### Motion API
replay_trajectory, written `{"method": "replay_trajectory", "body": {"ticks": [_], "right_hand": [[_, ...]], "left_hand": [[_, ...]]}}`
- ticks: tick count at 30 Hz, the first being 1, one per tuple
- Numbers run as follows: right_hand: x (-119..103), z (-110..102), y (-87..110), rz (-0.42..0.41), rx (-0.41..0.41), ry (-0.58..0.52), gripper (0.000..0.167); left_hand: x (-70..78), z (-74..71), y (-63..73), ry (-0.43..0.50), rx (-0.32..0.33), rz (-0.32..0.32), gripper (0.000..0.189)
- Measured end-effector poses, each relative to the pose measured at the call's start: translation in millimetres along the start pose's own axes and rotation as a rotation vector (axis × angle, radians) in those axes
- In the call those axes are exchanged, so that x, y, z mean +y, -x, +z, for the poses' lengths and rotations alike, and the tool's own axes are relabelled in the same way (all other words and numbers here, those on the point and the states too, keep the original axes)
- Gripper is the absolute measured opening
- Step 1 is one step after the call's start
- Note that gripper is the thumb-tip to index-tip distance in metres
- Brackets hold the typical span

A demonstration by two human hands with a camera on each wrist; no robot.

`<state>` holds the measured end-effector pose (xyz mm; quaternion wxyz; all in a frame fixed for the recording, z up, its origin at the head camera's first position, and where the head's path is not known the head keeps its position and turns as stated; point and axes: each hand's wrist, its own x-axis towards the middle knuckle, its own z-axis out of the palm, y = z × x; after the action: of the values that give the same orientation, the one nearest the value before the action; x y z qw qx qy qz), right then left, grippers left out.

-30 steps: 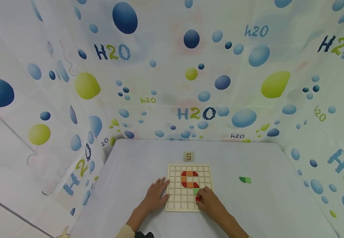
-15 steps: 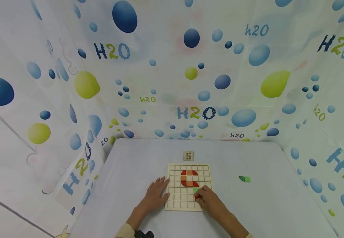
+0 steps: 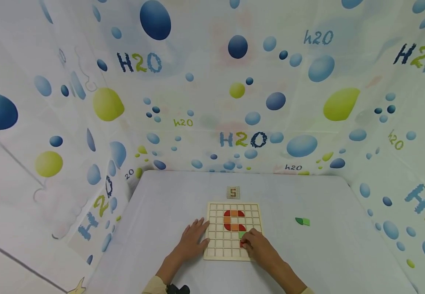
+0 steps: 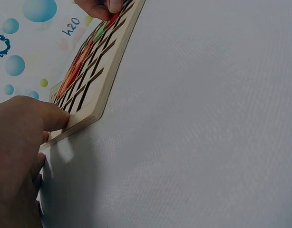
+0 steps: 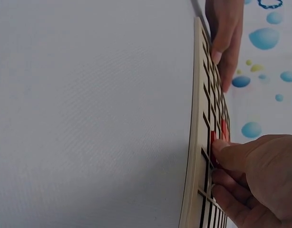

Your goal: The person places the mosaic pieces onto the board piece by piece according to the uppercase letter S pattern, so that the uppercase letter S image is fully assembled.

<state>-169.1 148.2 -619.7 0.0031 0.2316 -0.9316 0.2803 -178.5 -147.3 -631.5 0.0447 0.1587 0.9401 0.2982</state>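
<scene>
A wooden grid board (image 3: 219,247) lies on the white table, with red and orange tiles (image 3: 227,220) forming a C-like shape on it. Below their lower right end sits a light green tile (image 3: 242,235). My right hand (image 3: 261,250) pinches a red tile (image 5: 213,142) at a cell under the green one; the fingers partly cover it. On the board's left side rests my left hand (image 3: 192,240), fingers extended, its thumb (image 4: 55,117) touching the frame.
Beyond the board lies a small card (image 3: 233,192) with a 5- or S-like figure. To the right are a dark green rounded piece (image 3: 299,221) and a light green square piece (image 3: 306,222), side by side. A patterned curtain (image 3: 205,94) stands behind the table.
My right fingers have shifted slightly at the red tile, which shows a little less than one second ago. The left hand stays on the board's edge.
</scene>
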Motion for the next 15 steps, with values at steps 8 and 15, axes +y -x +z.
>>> {"method": "replay_trajectory", "body": {"ticks": [8, 15], "right_hand": [[-3.4, -2.0, 1.3, 0.014, -0.027, -0.001, 0.01], [-2.8, -1.2, 1.0, 0.022, -0.023, 0.002, 0.011]], "left_hand": [[-1.4, 1.5, -0.8, -0.009, 0.005, 0.003, 0.062], [-2.9, 2.3, -1.6, -0.011, -0.002, -0.008, 0.062]]}}
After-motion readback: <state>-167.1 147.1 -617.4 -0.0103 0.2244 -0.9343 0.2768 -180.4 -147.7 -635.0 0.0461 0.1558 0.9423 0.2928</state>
